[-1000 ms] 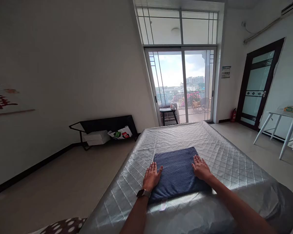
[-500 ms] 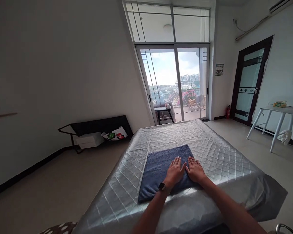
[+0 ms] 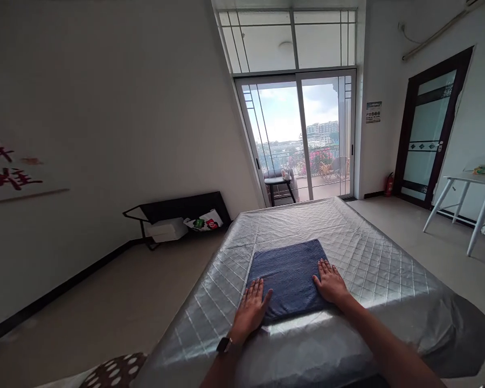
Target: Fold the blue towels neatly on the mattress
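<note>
A dark blue towel (image 3: 293, 275) lies flat, in a roughly square shape, on a bed-like surface under a shiny grey quilted cover (image 3: 372, 253). My left hand (image 3: 251, 307), with a dark watch on its wrist, rests on the towel's left front edge, fingers stretched forward and thumb out. On the opposite side, my right hand (image 3: 330, 281) lies flat over the towel's right edge, fingers extended and partly on the cover. Neither hand grips anything. The towel's middle shows between them.
A black rack (image 3: 181, 207) with a white box (image 3: 164, 230) and a printed bag (image 3: 206, 220) stands along the left wall. Glass sliding doors (image 3: 303, 140) are beyond the cover. A white table (image 3: 475, 183) is at right; brown dotted fabric (image 3: 117, 372) lies at lower left.
My left hand has slid left and nearer across the towel to its left edge. My right hand has shifted slightly toward the right edge. The view has turned a little left.
</note>
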Demonstrator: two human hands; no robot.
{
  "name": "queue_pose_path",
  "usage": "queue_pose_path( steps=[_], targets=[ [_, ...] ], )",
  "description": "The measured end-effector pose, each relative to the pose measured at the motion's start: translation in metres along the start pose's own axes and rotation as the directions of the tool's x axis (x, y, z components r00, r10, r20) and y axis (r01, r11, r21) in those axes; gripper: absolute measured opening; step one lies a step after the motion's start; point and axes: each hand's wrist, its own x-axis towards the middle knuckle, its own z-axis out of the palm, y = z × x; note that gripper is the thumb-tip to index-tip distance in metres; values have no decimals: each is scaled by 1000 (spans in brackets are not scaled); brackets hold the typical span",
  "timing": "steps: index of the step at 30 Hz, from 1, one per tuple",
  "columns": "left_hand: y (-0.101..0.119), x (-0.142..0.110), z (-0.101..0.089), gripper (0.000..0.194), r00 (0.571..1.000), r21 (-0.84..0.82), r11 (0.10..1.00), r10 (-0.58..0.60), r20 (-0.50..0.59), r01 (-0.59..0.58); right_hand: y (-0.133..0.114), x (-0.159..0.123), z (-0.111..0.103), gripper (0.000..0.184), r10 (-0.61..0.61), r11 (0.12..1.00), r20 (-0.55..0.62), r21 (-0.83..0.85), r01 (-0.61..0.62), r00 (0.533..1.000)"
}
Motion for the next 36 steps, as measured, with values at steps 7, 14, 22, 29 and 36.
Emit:
queue_pose_path(
  steps=[7, 14, 22, 29, 36],
  targets=[
    [-13, -25, -10, 74, 996, 35, 996, -81, 27, 80, -4, -4, -13, 68, 4, 999, 11, -37, -4, 1000],
    [-8, -22, -6, 77, 995, 23, 995, -100, -17, 101, -2, -39, -9, 61, -1, 999, 23, -50, 2, 1000],
    [-13, -26, -11, 70, 986, -34, 994, -106, -128, 103, -5, -62, -8, 64, 19, 1000, 97, -5, -19, 995],
    [87, -9, -21, 52, 962, -84, 981, 153, -228, -176, -4, -58, -1, 65, -9, 1000, 69, 17, 7, 998],
    [172, 14, 0, 52, 879, -23, 882, 467, -95, -471, -1, -58, 1, 66, -43, 999, 98, -6, 43, 994]
  ],
)
